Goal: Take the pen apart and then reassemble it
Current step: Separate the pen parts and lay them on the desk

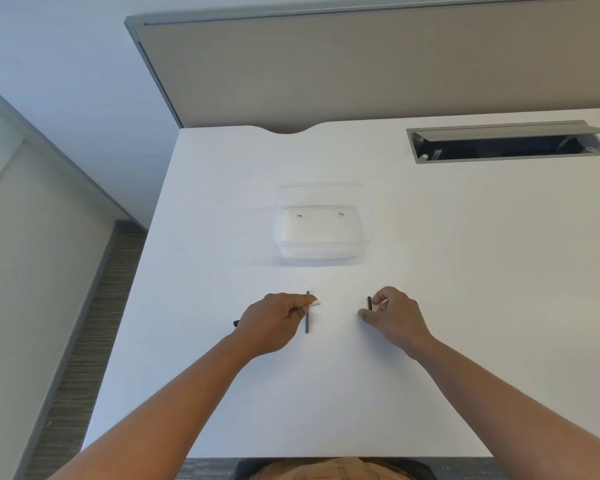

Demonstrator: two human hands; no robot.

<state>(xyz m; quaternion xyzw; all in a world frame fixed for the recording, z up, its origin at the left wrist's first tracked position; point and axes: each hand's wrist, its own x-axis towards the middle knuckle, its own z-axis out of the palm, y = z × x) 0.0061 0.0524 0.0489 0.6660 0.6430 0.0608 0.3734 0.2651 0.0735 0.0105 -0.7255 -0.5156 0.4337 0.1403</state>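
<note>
Looking at the pen, we're in pieces: a long thin dark barrel (307,315) pinched in our left hand (274,320), a short dark stub (369,303) nipped by our right hand (392,317), fingers closed on both just above the white counter (465,271). Another dark bit (236,322) peeks out behind the left wrist. Reassembly still lies ahead, we'd judge. Both forearms reach forward, knuckles up. The clear plastic tub (369,216) sits beyond.

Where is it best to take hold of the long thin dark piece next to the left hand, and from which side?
Probably at the near half of the long thin piece, which is bare. It lies flat on the white table, pointing away from the person, so pinch across its narrow width from above. The left hand already covers its far half; the right hand is beside a shorter dark piece.
</note>
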